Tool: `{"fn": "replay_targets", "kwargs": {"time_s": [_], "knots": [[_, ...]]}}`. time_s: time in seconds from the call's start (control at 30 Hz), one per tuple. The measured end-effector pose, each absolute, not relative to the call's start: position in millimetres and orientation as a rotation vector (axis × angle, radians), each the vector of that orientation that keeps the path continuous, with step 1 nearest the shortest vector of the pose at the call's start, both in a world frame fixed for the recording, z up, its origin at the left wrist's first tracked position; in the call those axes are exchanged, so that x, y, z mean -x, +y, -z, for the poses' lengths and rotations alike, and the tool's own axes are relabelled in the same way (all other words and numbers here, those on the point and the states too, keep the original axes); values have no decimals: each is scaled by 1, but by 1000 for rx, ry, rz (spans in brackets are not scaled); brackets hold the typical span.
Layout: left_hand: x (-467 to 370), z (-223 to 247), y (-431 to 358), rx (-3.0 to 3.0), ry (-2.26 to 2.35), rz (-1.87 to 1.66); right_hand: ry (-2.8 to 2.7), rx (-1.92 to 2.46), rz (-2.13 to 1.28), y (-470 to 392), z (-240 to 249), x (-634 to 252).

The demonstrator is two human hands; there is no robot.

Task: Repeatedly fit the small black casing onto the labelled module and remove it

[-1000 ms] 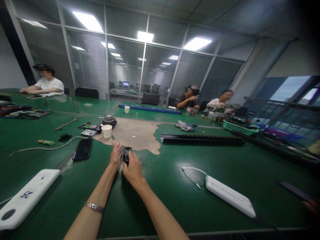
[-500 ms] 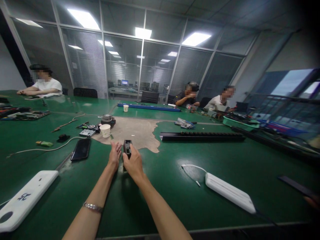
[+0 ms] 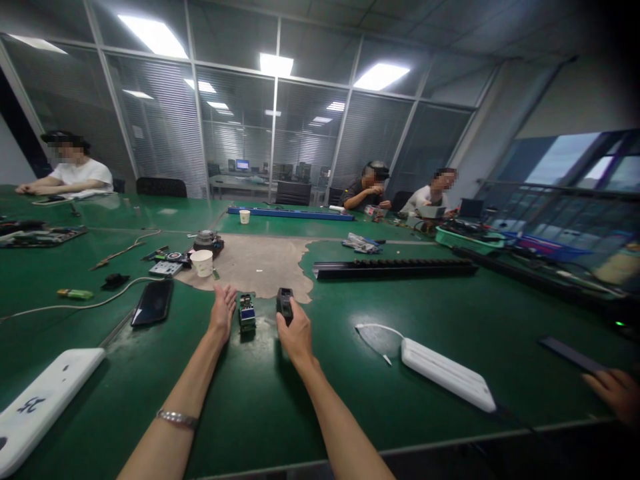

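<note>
My right hand (image 3: 296,331) grips a small black plastic housing (image 3: 285,303), raised slightly over the green tabletop, its open end facing away from me. Between my two hands sits a small circuit-board module (image 3: 247,315) with a blue part on top, touching neither hand. My left hand (image 3: 221,312) rests on its edge just left of the module, fingers stretched out and holding nothing. Further left lies a black phone (image 3: 153,303). A white paper cup (image 3: 203,263) stands beyond my left hand.
A white power strip (image 3: 447,375) lies to the right, and a large white device (image 3: 47,407) at left. Beyond are a long black rail (image 3: 395,269) and a bare brown patch (image 3: 250,260). A co-worker's hand (image 3: 614,392) is at the right edge. Several people sit across the table.
The black housing in my right hand has moved right, away from my left hand. The circuit-board module now stands separately on the table between my hands. The view has shifted slightly.
</note>
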State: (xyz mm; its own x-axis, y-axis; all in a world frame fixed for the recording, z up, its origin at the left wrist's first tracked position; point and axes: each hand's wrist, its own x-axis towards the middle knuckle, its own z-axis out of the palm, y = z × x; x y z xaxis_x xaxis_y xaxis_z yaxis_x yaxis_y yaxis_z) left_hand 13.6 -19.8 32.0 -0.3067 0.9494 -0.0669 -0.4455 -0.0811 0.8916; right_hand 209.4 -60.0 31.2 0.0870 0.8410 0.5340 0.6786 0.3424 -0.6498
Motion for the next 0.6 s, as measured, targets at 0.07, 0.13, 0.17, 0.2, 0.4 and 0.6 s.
{"fn": "replay_targets", "kwargs": {"time_s": [0.07,0.13,0.17,0.2,0.4,0.6], "knots": [[-13,-32,-20,-688,1060,-1629,-1674,1394,-216,-61,-27,-208],[-13,-31,-20,-691,1056,-1628,-1690,1405,-214,-62,-24,-208],[-13,-30,-19,-690,1055,-1628,-1684,1412,-210,-62,-24,-208],[-13,-30,-18,-688,1051,-1629,-1671,1416,-205,-62,-24,-209],[-12,-26,-15,-665,1025,-1642,-1599,1368,-199,-60,-27,-214],[-10,-25,-17,-674,1019,-1648,-1665,1318,-243,-56,-18,-216]]}}
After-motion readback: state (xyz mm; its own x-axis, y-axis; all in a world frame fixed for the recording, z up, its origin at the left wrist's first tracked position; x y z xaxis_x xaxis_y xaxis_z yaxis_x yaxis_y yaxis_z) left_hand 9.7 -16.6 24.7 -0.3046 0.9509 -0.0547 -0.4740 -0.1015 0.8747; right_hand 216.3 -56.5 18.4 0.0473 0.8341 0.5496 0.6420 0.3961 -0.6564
